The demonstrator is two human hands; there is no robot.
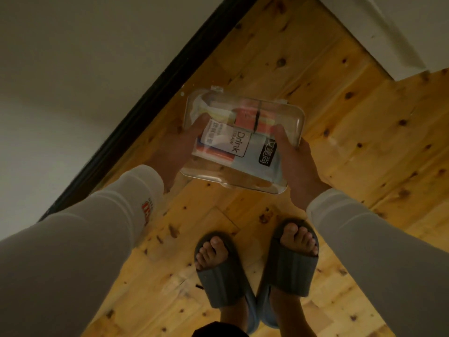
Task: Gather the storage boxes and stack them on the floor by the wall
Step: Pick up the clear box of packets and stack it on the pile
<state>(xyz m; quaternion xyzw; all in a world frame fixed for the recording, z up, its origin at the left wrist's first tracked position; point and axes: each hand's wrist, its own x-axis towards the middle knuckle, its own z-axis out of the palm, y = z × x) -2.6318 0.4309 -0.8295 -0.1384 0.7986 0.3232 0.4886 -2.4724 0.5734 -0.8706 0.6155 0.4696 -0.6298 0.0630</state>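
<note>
You hold the clear box [243, 139] above the floor [340, 132] near the wall [60, 69], left hand [175, 152] and right hand [294, 164] clamped on its sides; smooth plastic may slip and drop.

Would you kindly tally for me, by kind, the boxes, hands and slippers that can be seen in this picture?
Clear storage box, held above the wooden floor: 1
Hands gripping it, left hand and right hand: 2
Grey slippers, left slipper and right slipper: 2
Total: 5
</note>
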